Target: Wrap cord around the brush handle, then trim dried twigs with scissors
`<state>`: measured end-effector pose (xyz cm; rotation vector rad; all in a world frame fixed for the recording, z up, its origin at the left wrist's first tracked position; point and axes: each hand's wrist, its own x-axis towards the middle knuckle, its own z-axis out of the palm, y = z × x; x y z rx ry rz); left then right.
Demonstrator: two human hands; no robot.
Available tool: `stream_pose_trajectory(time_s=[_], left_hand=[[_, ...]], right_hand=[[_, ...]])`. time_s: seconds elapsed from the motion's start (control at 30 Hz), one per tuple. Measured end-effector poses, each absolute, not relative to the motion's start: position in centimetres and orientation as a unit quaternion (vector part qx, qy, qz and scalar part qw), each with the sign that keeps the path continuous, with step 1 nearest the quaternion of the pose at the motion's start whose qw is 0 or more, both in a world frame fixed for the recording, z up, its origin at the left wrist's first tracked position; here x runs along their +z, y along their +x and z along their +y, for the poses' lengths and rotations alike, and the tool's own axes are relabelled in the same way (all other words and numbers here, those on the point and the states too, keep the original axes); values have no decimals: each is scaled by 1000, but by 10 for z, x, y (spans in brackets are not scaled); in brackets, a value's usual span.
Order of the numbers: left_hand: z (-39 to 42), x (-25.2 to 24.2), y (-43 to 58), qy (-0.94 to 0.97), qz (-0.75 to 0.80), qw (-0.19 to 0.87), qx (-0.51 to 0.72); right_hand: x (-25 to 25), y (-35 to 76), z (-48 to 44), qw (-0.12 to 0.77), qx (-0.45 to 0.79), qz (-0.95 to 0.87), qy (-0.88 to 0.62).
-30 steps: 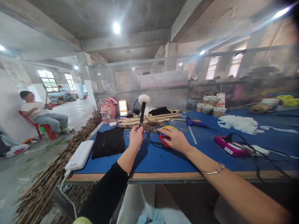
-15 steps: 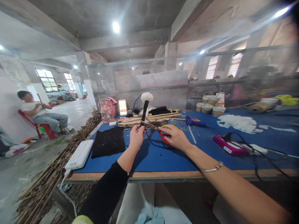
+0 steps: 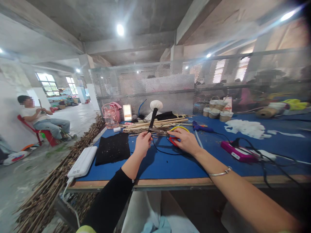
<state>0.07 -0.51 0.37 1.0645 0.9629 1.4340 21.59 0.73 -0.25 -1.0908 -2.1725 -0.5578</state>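
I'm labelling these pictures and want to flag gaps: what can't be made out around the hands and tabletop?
All in the head view:
- Lower end of the black stem: hidden by the left hand.
- Handles of the scissors: partly covered by the right hand.
- Whether the blades touch the stem: too small.
- Yellow bundle, far right: blurred.

- Black-wrapped stick (image 3: 152, 119), white ball on top: lower end pinched by the left hand (image 3: 143, 143).
- Right of the stick: right hand (image 3: 184, 139) gripping scissors (image 3: 160, 132), blades reaching its lower part.
- Behind the stick: pale rods (image 3: 171, 122) on the blue bench (image 3: 165, 170).
- Left of it: black cloth (image 3: 113, 149).
- Farther right: glue gun (image 3: 203, 128), purple box (image 3: 235, 151).
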Motion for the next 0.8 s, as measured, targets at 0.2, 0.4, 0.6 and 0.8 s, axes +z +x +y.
stream_pose_trajectory(time_s=[0.2,0.4,0.6,0.8], left_hand=[[-6,5,-1,448,388,566,573],[-7,3,0,464,409,551,560],[-6,-1,1,496,424,534,537],[-8,0,0,512,430,559,491]], right_hand=[[1,224,14,326,-228,-831,-389],[1,233,23,330,-228,-838,-370],[3,246,29,331,-211,-837,-382],[5,258,36,334,-198,-845,-368]])
